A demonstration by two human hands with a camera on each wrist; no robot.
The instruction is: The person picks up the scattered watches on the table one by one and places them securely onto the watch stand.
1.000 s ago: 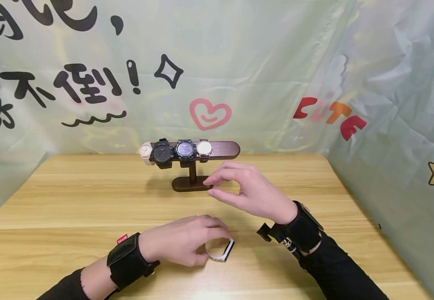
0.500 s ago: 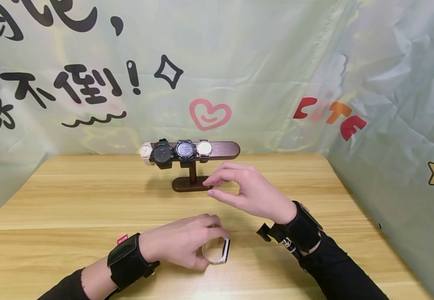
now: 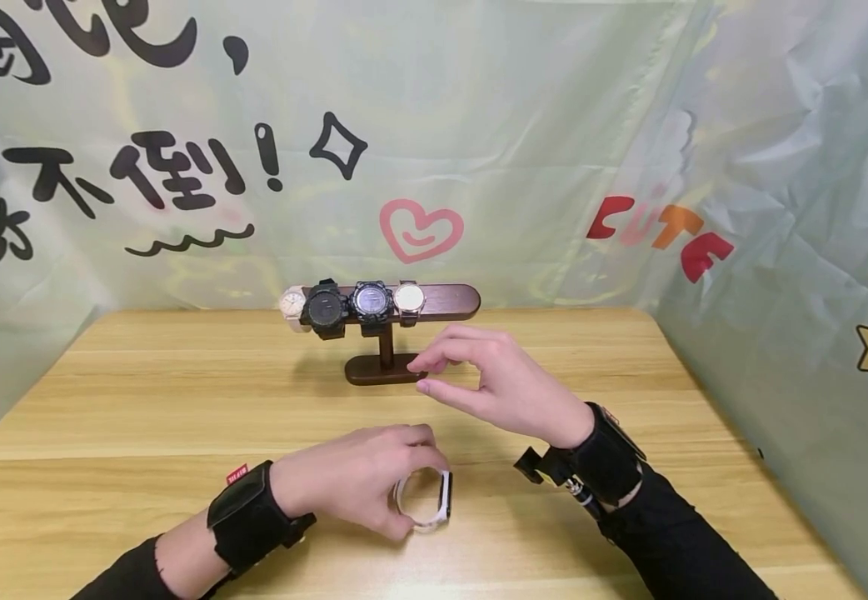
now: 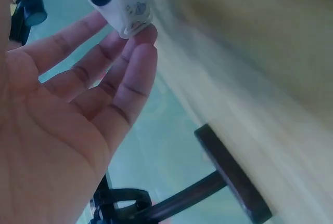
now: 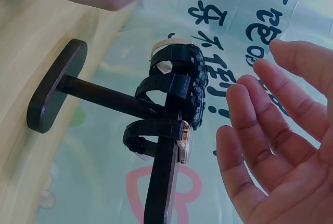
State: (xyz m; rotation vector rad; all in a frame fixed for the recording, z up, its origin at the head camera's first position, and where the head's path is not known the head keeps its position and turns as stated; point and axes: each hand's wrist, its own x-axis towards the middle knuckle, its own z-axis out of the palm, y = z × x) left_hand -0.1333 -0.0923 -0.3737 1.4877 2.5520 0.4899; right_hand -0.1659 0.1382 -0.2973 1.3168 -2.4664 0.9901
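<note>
My left hand [image 3: 359, 479] pinches a white wristwatch [image 3: 445, 500] between thumb and fingers, low over the table's front middle. Its strap forms a loop and its dark face points right. In the left wrist view, the white strap [image 4: 132, 8] shows small printed figures, and the fingers reach up to its end. Near the foot of a dark wooden watch stand [image 3: 452, 302], my right hand [image 3: 490, 375] hovers with fingers gently bent and nothing in it. From the left, the stand's bar carries a pale watch [image 3: 292, 303], a black watch [image 3: 325, 308], a dark digital-looking watch [image 3: 371, 301] and a gold-rimmed watch [image 3: 408, 298].
The stand's oval base [image 3: 374, 369] rests toward the back of the wooden table [image 3: 179, 400]. The bar's right end is bare. A pale printed cloth [image 3: 539, 167] hangs behind and along the sides. Both wrists wear black straps with small devices.
The white wristwatch has shifted slightly left and turned, its face now nearly upright and facing right. My left hand has moved a little left with it. The right hand stays in place.
</note>
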